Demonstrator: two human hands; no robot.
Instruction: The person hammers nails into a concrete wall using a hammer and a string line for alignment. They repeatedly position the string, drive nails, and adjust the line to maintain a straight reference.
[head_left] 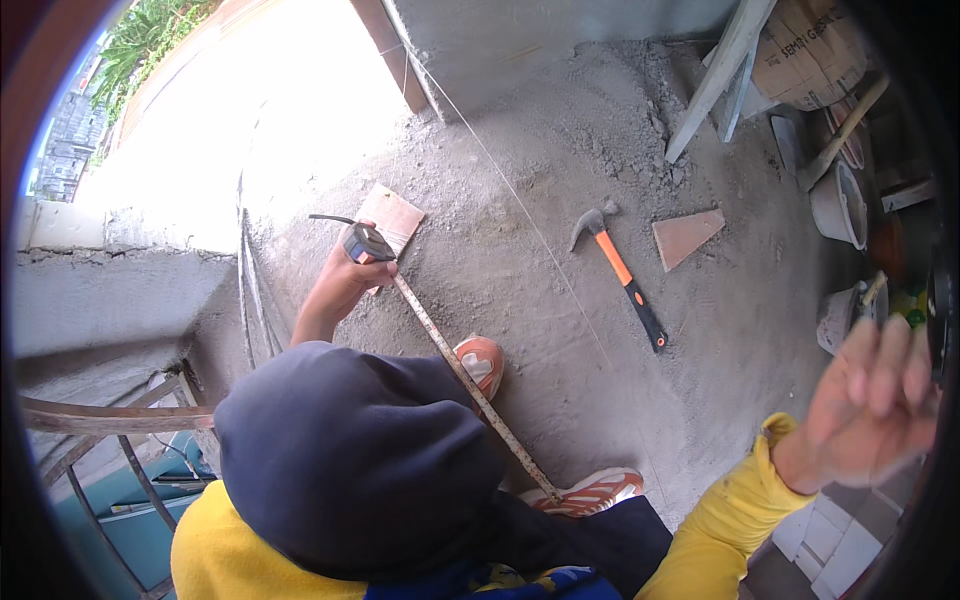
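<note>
Left hand clenched on tape case, blade running back to shoe. Right hand raised, fingers loose, grasping nothing. Bare ground between; hammer well apart from both.

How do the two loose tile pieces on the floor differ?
The rectangular tile piece lies by the left hand, partly under the tape measure case; the triangular tile piece lies bare beside the hammer. The first looks paler, the second redder. Both lie flat on the dusty floor.
</note>
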